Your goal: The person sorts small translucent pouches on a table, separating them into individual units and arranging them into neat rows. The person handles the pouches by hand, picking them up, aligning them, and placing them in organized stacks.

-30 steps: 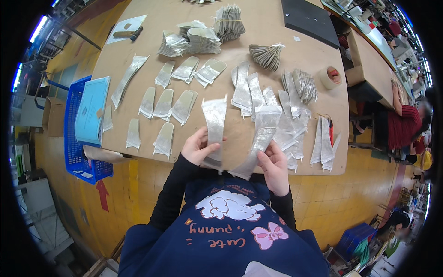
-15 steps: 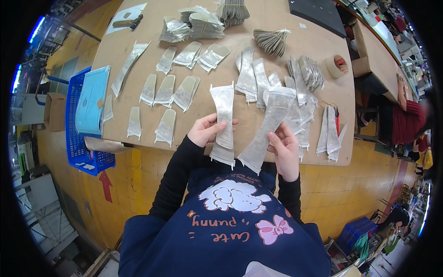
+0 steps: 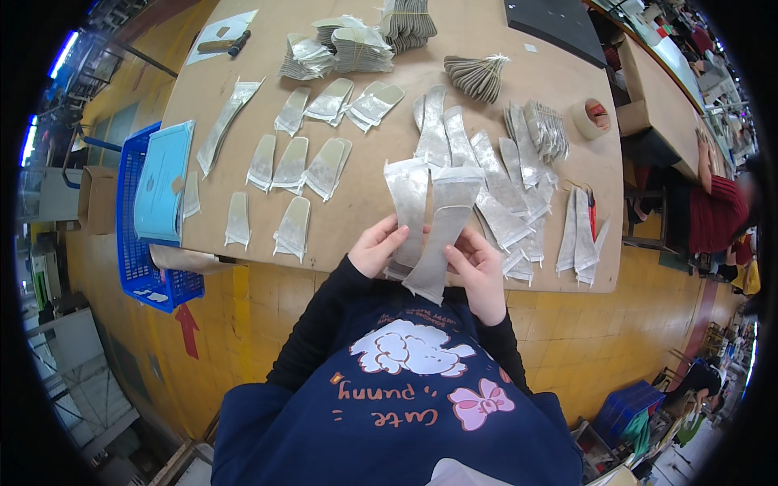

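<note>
My left hand [image 3: 378,248] pinches a long, waisted grey fabric piece [image 3: 406,193] with a mottled silvery face and pale edge strips. Another such strip, a plainer grey shaped piece [image 3: 444,235], is gripped by my right hand [image 3: 480,274] between thumb and fingers. Both are upright above the table's near edge, and the right piece overlaps the lower part of the left one. Beyond my right hand lies a loose heap of similar grey pieces [image 3: 504,215]. Smaller tongue-shaped pieces [image 3: 290,166] lie spread in rows to the left.
Tied bundles [image 3: 362,49] of grey pieces stand at the back, near a fanned bundle [image 3: 476,78]. A tape roll [image 3: 591,118] sits at the right. A hammer [image 3: 237,44] lies far left. A blue crate [image 3: 130,251] holding a light-blue folder [image 3: 162,182] adjoins the table's left edge.
My hands have come closer together. The right piece has swung more upright and moved left, so it now overlaps the left piece, which has shifted slightly right.
</note>
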`<state>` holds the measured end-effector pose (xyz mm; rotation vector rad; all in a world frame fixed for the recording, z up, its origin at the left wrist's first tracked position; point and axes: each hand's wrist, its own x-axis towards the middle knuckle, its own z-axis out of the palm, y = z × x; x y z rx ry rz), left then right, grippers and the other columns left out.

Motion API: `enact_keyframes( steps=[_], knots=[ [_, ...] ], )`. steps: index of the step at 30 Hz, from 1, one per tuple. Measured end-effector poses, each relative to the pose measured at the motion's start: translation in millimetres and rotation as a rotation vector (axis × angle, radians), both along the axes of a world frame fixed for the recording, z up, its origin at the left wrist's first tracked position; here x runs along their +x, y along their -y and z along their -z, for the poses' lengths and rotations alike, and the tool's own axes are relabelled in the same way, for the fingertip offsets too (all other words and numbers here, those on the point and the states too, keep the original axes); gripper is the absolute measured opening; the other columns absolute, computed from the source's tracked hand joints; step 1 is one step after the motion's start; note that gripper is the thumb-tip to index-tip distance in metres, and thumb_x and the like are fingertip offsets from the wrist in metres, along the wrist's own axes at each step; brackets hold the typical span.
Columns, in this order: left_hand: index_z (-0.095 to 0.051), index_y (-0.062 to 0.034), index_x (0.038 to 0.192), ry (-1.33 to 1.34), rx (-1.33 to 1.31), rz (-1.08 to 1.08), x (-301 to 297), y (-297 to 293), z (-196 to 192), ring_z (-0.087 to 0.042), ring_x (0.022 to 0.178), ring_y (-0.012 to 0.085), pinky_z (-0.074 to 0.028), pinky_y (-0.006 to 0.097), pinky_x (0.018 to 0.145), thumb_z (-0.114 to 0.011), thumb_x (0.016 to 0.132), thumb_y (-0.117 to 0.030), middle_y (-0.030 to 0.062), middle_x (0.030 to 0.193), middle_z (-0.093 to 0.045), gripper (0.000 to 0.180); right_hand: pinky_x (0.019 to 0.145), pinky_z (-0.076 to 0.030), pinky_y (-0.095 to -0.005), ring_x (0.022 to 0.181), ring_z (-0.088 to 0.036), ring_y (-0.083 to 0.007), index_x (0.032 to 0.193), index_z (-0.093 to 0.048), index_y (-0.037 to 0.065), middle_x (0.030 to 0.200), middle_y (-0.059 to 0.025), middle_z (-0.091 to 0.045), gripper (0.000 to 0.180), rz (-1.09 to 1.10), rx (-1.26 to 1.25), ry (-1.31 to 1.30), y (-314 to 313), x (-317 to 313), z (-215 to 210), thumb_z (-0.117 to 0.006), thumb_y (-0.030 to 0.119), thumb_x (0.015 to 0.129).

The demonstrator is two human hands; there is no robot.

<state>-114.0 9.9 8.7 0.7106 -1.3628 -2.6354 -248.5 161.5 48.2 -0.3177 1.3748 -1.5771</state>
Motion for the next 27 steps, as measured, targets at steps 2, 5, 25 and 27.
enact_keyframes(
  steps=[2, 5, 25, 27],
  knots=[
    [-0.038, -0.0013, 0.141, 0.004, 0.002, -0.05, -3.5, -13.1, 3.7, -0.054, 0.119, 0.016, -0.045, 0.033, 0.099, -0.046, 0.103, -0.026, 0.0076, 0.132, -0.053, 0.046, 0.086, -0.051, -0.0268, 0.102, -0.061, -0.0143, 0.127, -0.052, -0.007, 0.113, -0.0099, -0.063, 0.035, 0.01, 0.024, -0.11, 0.8, 4.3, 3.8, -0.057, 0.001, 0.093],
    [-0.035, 0.0013, 0.141, -0.094, -0.097, -0.097, -13.3, -33.2, 15.1, -0.051, 0.121, 0.016, -0.042, 0.031, 0.1, -0.048, 0.102, -0.019, 0.009, 0.132, -0.051, 0.046, 0.08, -0.051, -0.0278, 0.094, -0.062, -0.0183, 0.12, -0.056, -0.007, 0.106, -0.0134, -0.061, 0.03, 0.023, 0.108, -0.486, 4.7, 11.6, 13.2, -0.059, -0.001, 0.09],
    [-0.051, -0.0014, 0.123, -0.027, -0.112, -0.455, 31.6, 15.7, 18.4, -0.061, 0.1, 0.0152, -0.046, 0.032, 0.091, -0.058, 0.097, -0.021, 0.0069, 0.105, -0.065, 0.033, 0.1, -0.039, -0.042, 0.12, -0.044, -0.0403, 0.143, -0.034, -0.004, 0.135, -0.0253, -0.039, 0.057, -0.434, -0.01, -0.995, 54.0, 46.1, 10.1, -0.056, 0.006, 0.092],
    [-0.055, -0.0022, 0.114, -0.149, -0.456, -0.571, 59.8, 66.5, 12.9, -0.062, 0.092, 0.0166, -0.047, 0.033, 0.088, -0.059, 0.095, -0.024, 0.0068, 0.095, -0.066, 0.029, 0.098, -0.042, -0.0397, 0.116, -0.049, -0.0357, 0.141, -0.04, -0.002, 0.136, -0.022, -0.039, 0.053, -0.48, -0.024, -0.995, 55.6, 44.6, 15.3, -0.058, 0.008, 0.092]
  ],
)
